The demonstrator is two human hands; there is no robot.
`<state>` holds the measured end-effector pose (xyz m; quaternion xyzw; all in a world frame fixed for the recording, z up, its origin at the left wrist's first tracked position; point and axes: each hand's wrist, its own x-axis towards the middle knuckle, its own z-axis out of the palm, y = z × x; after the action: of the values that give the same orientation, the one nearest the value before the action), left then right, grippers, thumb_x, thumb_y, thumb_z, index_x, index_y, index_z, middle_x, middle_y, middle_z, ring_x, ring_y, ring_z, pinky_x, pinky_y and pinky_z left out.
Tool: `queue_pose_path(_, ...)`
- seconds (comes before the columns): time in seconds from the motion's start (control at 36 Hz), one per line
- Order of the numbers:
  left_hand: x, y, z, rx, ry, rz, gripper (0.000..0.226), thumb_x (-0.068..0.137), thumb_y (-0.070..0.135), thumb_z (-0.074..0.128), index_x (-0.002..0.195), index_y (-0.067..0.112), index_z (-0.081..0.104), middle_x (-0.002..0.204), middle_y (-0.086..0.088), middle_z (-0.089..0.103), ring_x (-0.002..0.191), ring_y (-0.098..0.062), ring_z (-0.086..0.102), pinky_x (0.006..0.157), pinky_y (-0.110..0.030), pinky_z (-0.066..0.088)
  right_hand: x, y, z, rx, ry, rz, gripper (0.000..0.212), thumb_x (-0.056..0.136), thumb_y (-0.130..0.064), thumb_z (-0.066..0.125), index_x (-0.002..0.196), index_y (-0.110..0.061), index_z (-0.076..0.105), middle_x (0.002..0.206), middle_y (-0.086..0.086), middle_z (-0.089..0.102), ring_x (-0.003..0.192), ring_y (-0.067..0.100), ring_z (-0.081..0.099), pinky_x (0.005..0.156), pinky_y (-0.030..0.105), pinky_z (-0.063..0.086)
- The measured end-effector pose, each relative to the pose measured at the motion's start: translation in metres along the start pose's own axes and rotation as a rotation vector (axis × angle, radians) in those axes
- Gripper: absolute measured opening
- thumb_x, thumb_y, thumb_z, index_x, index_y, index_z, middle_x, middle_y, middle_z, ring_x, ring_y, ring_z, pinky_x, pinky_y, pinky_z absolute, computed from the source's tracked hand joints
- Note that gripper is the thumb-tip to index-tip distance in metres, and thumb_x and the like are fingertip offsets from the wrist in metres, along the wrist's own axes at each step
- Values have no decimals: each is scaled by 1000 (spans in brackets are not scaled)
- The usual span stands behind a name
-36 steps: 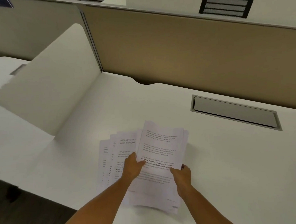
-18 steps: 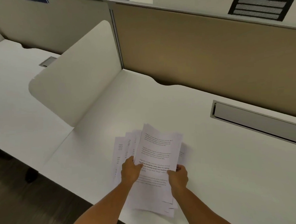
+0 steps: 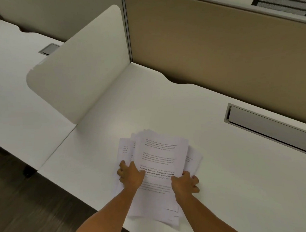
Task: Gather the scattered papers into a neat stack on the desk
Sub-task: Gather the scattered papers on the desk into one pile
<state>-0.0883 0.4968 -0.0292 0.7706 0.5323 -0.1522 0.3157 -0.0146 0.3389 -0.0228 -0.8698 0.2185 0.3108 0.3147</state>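
Note:
Several printed white papers (image 3: 159, 156) lie in a loose, fanned pile on the white desk (image 3: 231, 173), near its front edge. Sheet corners stick out at the left, right and bottom. My left hand (image 3: 129, 175) grips the pile's left edge, thumb on top. At the right edge my right hand (image 3: 185, 183) holds the pile, with fingers curled around the sheets. Both forearms reach in from the bottom of the view and cover the pile's lower part.
A white side divider (image 3: 78, 66) stands left of the papers, a tan back panel (image 3: 216, 47) behind. A grey cable hatch (image 3: 273, 127) is set in the desk at the right. The desk's front edge (image 3: 78, 196) runs close to my arms, dark floor below.
The fanned sheets have been drawn closer together, the spread at the left is narrower. Both hands slid inward along the pile's sides. My head view shifted to the left.

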Motion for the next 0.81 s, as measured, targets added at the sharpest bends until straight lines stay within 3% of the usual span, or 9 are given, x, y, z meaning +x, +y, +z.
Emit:
queue_pose_path(0.08, 3, -1, 0, -22, 4, -8, 59, 79, 44, 73, 127, 17, 53, 149, -11, 19, 130, -36, 29, 107, -49, 37, 1, -3, -1, 35, -15, 1, 40, 87, -21, 70, 123, -17, 54, 155, 8, 14, 120, 36, 41, 84, 39, 44)
queue_pose_path(0.17, 5, -1, -3, -41, 11, -5, 55, 78, 42, 74, 121, 15, 55, 142, -11, 26, 123, -34, 38, 105, -47, 40, 0, -2, -1, 83, -62, -62, 37, 87, -19, 71, 119, -16, 52, 153, 7, 18, 94, 29, 61, 76, 36, 54)
queue_pose_path(0.25, 6, -2, -5, -6, 31, 11, 57, 79, 45, 73, 123, 14, 53, 136, -11, 33, 121, -30, 45, 103, -44, 41, -3, -3, -2, 116, -76, -153, 31, 87, -18, 70, 109, -22, 48, 140, 3, 32, 73, 16, 60, 57, 27, 48)
queue_pose_path(0.39, 8, -4, -7, 61, 22, 45, 57, 82, 49, 67, 125, 15, 52, 130, -12, 46, 119, -29, 48, 99, -41, 42, -5, -11, -2, 296, -117, -169, 37, 85, -4, 66, 115, -17, 49, 115, 12, 63, 89, 24, 66, 71, 36, 58)
queue_pose_path(0.5, 6, -4, -9, -10, -15, 54, 48, 85, 43, 65, 121, 16, 50, 121, -9, 61, 115, -30, 50, 97, -43, 39, -9, -15, -4, 363, -136, -130, 46, 89, 4, 57, 115, -27, 35, 106, 9, 64, 82, 21, 65, 55, 27, 52)
queue_pose_path(0.58, 2, -6, -10, -154, -20, 117, 44, 86, 26, 69, 118, 12, 42, 117, -11, 63, 105, -30, 61, 92, -46, 51, -10, -17, -5, 397, -146, -79, 65, 90, 6, 56, 132, -33, 26, 102, 7, 63, 78, 20, 65, 51, 27, 51)
queue_pose_path(0.69, -3, -9, -14, -415, -42, 134, 53, 85, 3, 70, 112, 16, 27, 117, -16, 59, 92, -29, 64, 82, -42, 60, -9, -20, -7, 498, -160, 12, 98, 86, 8, 64, 152, -38, 8, 118, 11, 61, 79, 18, 62, 59, 30, 52)
queue_pose_path(0.75, -3, -10, -16, -485, -81, 112, 60, 83, 3, 72, 123, 14, 28, 117, -14, 57, 92, -25, 61, 80, -36, 58, -7, -21, -7, 518, -173, 31, 94, 84, 10, 67, 155, -26, 16, 134, 16, 57, 86, 22, 61, 71, 34, 53)
queue_pose_path(0.81, -2, -13, -17, -529, -124, 107, 60, 80, 6, 76, 128, 9, 40, 116, -12, 61, 94, -24, 61, 77, -33, 56, -4, -21, -6, 539, -196, 35, 77, 81, 11, 69, 147, -12, 35, 133, 16, 59, 95, 27, 61, 86, 40, 56)
